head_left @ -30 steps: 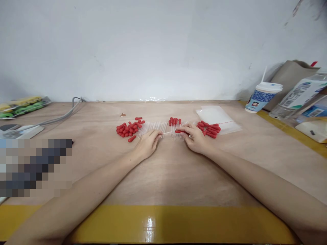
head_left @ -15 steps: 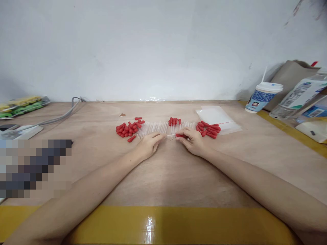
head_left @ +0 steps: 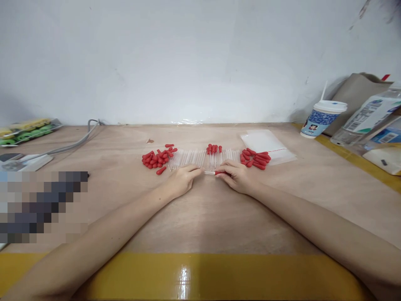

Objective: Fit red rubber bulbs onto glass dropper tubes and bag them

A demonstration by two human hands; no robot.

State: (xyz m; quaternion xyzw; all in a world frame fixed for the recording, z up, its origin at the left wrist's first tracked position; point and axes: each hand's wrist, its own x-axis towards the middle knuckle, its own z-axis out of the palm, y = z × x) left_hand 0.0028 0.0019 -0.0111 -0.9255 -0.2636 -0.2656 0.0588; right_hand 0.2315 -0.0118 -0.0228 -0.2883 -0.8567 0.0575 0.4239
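Note:
My left hand (head_left: 184, 177) is closed on one end of a clear glass dropper tube (head_left: 209, 172). At the tube's other end, my right hand (head_left: 238, 175) pinches a red rubber bulb (head_left: 217, 172), mostly covered by the fingers. The tube lies level between both hands; whether the bulb sits fully over its end I cannot tell. Just beyond, several droppers with red bulbs (head_left: 214, 148) lie side by side. Loose glass tubes (head_left: 191, 158) spread to either side of them. Red bulbs form one pile (head_left: 155, 159) on the left and another pile (head_left: 257, 159) on the right.
A white plastic bag (head_left: 266, 144) lies behind the right pile. At the right stand a paper cup (head_left: 322, 119) with a straw and a plastic bottle (head_left: 363, 119). A grey cable (head_left: 72, 144) and a green-yellow pack (head_left: 29, 131) are at the left.
Both hands, with the tube and bulb between them, have moved slightly towards me. The piles and the loose tubes lie as before.

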